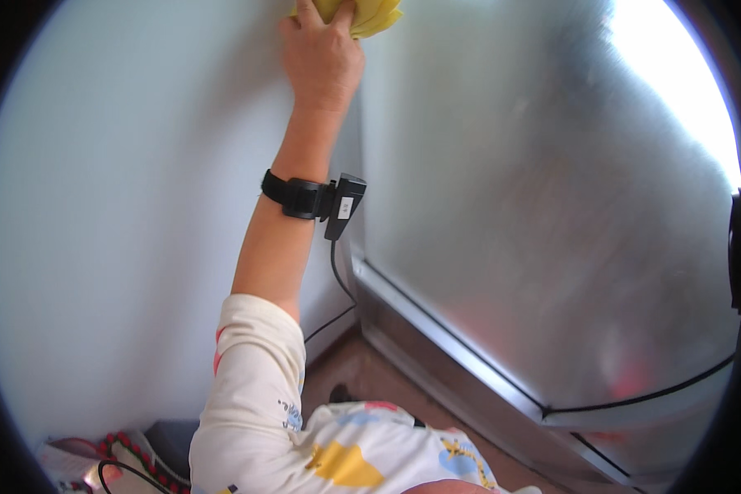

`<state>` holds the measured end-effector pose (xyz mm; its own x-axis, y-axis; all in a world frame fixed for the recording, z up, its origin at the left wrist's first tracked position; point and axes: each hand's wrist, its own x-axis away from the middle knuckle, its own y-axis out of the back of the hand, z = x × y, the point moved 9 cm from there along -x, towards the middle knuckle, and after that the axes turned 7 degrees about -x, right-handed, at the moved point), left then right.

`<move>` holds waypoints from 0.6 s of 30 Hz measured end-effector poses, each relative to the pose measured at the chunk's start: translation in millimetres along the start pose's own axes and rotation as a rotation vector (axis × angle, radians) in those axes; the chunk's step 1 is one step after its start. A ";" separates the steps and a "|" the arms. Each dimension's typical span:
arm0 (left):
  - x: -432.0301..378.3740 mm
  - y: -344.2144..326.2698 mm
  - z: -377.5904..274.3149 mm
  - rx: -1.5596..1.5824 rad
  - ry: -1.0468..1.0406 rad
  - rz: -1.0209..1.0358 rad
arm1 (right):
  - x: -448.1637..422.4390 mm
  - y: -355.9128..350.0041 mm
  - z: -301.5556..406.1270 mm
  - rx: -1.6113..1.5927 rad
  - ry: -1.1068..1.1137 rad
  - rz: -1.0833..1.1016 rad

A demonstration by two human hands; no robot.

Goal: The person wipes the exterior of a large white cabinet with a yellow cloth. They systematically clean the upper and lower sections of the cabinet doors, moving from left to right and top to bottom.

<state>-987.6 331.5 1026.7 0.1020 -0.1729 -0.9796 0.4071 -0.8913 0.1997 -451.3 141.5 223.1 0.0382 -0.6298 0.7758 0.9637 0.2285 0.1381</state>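
My left hand reaches up to the top edge of the picture and grips a folded yellow cloth. The cloth is cut off by the picture's top edge. It lies close to where a pale wall meets a brushed metal panel. A black strap round my left forearm carries a small black device with a cable hanging from it. My right hand is out of view. Before me stands the metal panel, with smudges and blurred red reflections on it.
The pale wall fills the left side. A metal ledge runs along the panel's foot, above a brown floor. At the lower left lie a dark item and fabric with red trim. A black object shows at the right rim.
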 end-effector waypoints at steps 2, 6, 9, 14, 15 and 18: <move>47.7 5.2 15.6 -0.001 0.040 0.061 | 3.8 22.4 -39.8 0.023 -0.007 0.007; 152.7 -5.5 37.7 0.020 0.118 0.172 | 10.0 61.5 -95.7 0.078 -0.021 0.089; 234.7 -13.2 31.7 0.060 0.170 0.267 | 47.6 65.4 -77.9 -0.084 -0.028 -0.106; 364.0 -39.1 36.7 0.111 0.344 0.498 | 69.8 91.1 -114.1 -0.015 -0.084 -0.094; 389.4 -50.8 41.0 0.128 0.378 0.539 | 75.6 93.1 -118.6 0.001 -0.104 -0.099; 477.0 -66.8 43.8 0.119 0.434 0.668 | 91.0 104.4 -127.5 0.036 -0.138 -0.120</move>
<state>-1005.9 290.2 545.2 0.6435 -0.5285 -0.5537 0.0385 -0.7001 0.7130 -313.6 13.4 229.7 -0.1158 -0.5473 0.8289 0.9490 0.1854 0.2550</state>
